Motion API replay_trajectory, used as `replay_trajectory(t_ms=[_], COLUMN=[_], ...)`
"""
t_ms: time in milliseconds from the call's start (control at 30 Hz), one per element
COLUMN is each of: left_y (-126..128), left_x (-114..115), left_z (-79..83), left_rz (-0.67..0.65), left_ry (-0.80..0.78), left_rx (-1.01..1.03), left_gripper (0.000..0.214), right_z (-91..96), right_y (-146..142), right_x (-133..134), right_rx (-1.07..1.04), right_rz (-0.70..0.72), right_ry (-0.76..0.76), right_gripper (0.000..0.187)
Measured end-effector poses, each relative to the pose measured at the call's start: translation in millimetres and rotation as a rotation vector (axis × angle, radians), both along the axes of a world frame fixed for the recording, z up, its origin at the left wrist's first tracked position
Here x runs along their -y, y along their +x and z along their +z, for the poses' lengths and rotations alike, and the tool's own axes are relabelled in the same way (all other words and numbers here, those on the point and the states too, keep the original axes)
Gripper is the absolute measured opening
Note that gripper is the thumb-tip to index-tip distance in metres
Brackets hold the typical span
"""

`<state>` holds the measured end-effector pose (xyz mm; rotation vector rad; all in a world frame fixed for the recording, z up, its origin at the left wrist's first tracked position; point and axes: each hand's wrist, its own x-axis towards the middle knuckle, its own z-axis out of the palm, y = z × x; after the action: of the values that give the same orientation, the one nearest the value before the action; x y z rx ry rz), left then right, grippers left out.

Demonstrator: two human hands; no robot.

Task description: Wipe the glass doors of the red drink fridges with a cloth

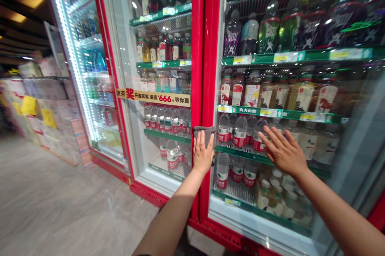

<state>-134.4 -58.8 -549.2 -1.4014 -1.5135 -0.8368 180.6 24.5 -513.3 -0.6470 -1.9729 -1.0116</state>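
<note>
My left hand (203, 152) presses a folded grey cloth (204, 129) against the red door frame (197, 47), where two fridge doors meet. The fingers lie over the cloth and hide most of it. To the right, my right hand (284, 150) is spread out, palm toward the glass door (339, 208), and appears to rest on it. Nothing is in that hand. Behind the glass stand water bottles (240, 132) with red and white labels.
Shelves with green price strips (255, 60) hold rows of drink bottles (269, 31). A yellow promotional strip (153, 96) crosses the left door. Farther left are another lit fridge (90, 47), stacked cartons (51, 115) and a grey floor (75, 208).
</note>
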Motion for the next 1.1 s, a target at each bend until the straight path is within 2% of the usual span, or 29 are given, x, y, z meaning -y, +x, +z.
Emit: replay_trajectory(t_ms=[67, 100, 233, 300, 367, 400, 533, 600, 633, 667, 700, 833, 900, 933, 967, 1067, 1100], left_y=[-2, -2, 1, 1, -2, -4, -13, -16, -17, -17, -16, -3, 7, 11, 15, 24, 27], left_x=[1, -1, -13, -16, -14, -10, 8, 15, 16, 16, 14, -1, -7, -7, -7, 0, 2], left_z=[-0.2, 8.2, 59.5, 66.3, 48.1, 30.6, -57.1, -83.3, -86.4, -82.3, -71.6, -0.5, 18.6, 18.0, 10.5, -37.7, -54.4], left_rz=[-0.005, -0.007, -0.026, -0.045, -0.061, -0.067, -0.054, -0.055, -0.059, -0.067, -0.076, -0.072, -0.057, -0.063, -0.083, -0.152, -0.134], left_ry=[-0.009, -0.008, 0.034, 0.033, -0.001, -0.026, -0.065, -0.073, -0.081, -0.089, -0.093, -0.051, -0.026, -0.028, -0.046, -0.166, -0.197], left_rx=[-0.019, -0.014, 0.023, 0.006, -0.019, -0.030, -0.083, -0.115, -0.122, -0.126, -0.121, -0.002, 0.042, 0.027, -0.015, -0.169, -0.147], left_gripper=[0.092, 0.092, 0.088, 0.087, 0.089, 0.091, 0.085, 0.081, 0.080, 0.080, 0.081, 0.091, 0.094, 0.094, 0.093, 0.092, 0.093], right_z=[0.5, 0.8, 2.1, 2.6, 3.1, 3.2, 3.5, 3.6, 3.6, 3.7, 3.7, 3.4, 3.2, 3.2, 3.3, 3.5, 3.6], right_y=[0, 0, 1, 1, 1, 0, 0, 1, 1, 1, 1, 1, 1, 1, 1, 1, 1], right_x=[0, 1, 2, 2, 2, 2, 3, 4, 4, 4, 4, 4, 4, 4, 4, 4, 4], right_rx=[0.003, 0.005, 0.009, 0.010, 0.008, 0.007, -0.001, 0.001, 0.004, 0.007, 0.007, 0.002, 0.001, 0.001, 0.001, 0.003, 0.006], right_rz=[0.003, 0.005, 0.006, 0.008, 0.008, 0.006, -0.004, -0.008, -0.008, -0.009, -0.009, -0.008, -0.009, -0.011, -0.012, -0.007, -0.005], right_ry=[0.003, 0.004, 0.004, 0.003, 0.005, 0.007, 0.018, 0.021, 0.022, 0.022, 0.021, 0.014, 0.007, 0.002, -0.003, -0.010, -0.011], right_gripper=[0.071, 0.071, 0.071, 0.071, 0.071, 0.071, 0.071, 0.071, 0.071, 0.071, 0.071, 0.071, 0.072, 0.072, 0.073, 0.076, 0.077])
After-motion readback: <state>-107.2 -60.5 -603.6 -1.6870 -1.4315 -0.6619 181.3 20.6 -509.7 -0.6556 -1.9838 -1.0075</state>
